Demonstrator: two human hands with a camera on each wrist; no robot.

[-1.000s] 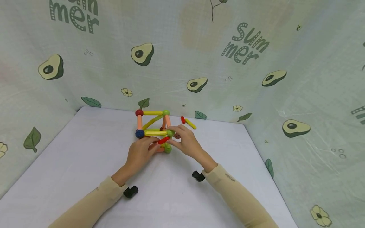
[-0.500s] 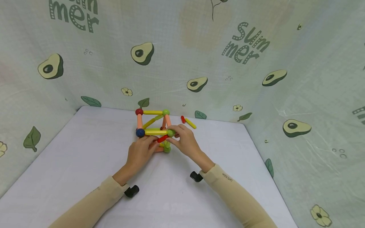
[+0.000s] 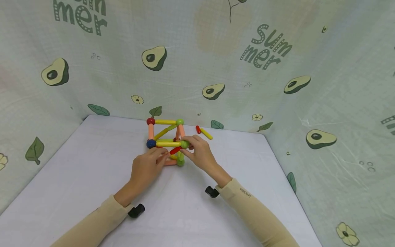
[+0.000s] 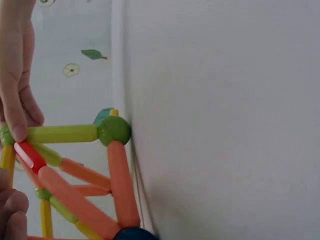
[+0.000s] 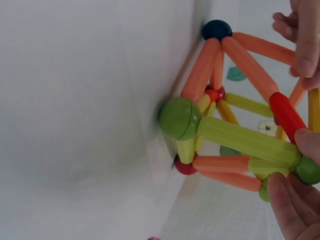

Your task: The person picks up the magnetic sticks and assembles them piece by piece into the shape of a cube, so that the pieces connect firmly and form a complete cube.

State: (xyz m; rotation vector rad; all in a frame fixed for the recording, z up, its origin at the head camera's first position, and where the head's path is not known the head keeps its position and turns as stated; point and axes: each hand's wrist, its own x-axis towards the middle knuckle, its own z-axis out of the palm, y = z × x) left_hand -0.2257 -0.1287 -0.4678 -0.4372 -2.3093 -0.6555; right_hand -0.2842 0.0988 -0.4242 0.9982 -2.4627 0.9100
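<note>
A box-shaped frame of magnetic sticks and balls stands on the table, with a dark blue ball (image 3: 151, 143) at its top front left. My right hand (image 3: 202, 152) pinches the green ball (image 3: 184, 144) at the top front right. In the right wrist view, its thumb presses there beside the end of a short red stick (image 5: 287, 112). That stick lines up with a salmon stick (image 5: 250, 65) as a diagonal rising from a lower dark blue ball (image 5: 217, 30). My left hand (image 3: 145, 169) is at the front face, fingers extended, fingertips just left of the red stick.
Behind the frame to the right, a loose red stick (image 3: 198, 129) and a loose yellow stick (image 3: 206, 133) lie on the white table (image 3: 247, 164). A printed cloth (image 3: 185, 75) hangs behind and along the sides.
My left hand has drawn back to the left, away from the red stick that it touched. My right hand stays at the green ball, and the red stick has shifted slightly left.
</note>
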